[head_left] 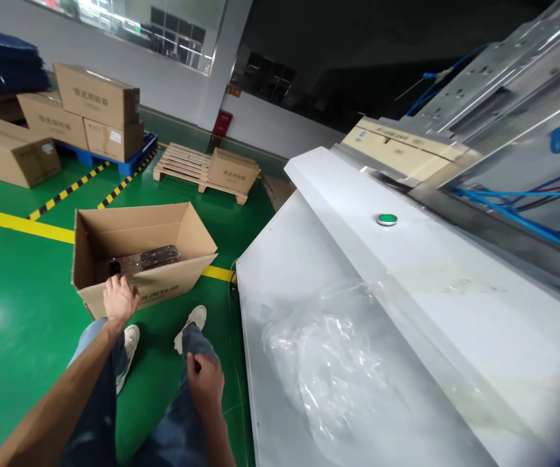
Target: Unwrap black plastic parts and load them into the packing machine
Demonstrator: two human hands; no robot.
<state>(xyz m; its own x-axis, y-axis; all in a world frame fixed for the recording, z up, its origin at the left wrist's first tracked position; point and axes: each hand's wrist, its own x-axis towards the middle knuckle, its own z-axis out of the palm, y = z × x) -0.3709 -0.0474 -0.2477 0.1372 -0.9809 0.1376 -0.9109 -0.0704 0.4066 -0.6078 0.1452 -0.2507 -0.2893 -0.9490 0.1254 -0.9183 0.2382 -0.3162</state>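
Note:
An open cardboard box (115,240) stands on the green floor in front of my feet. Inside it lies a clear plastic pack of dark items (146,259). My left hand (119,298) reaches down over the box's near rim; its fingers curl downward at the edge, and I cannot see whether they hold anything. My right hand (205,381) rests on my right knee with the fingers folded loosely and nothing visible in it. A crumpled clear plastic bag (328,363) lies on the white machine table (270,259) to my right.
A green button (387,219) sits on the machine's sloping white panel. Flat cartons (406,152) are stacked at the machine's back, with blue hoses (518,207) beside them. Stacked boxes (93,110) on a blue pallet and a wooden pallet (183,165) stand behind yellow floor lines.

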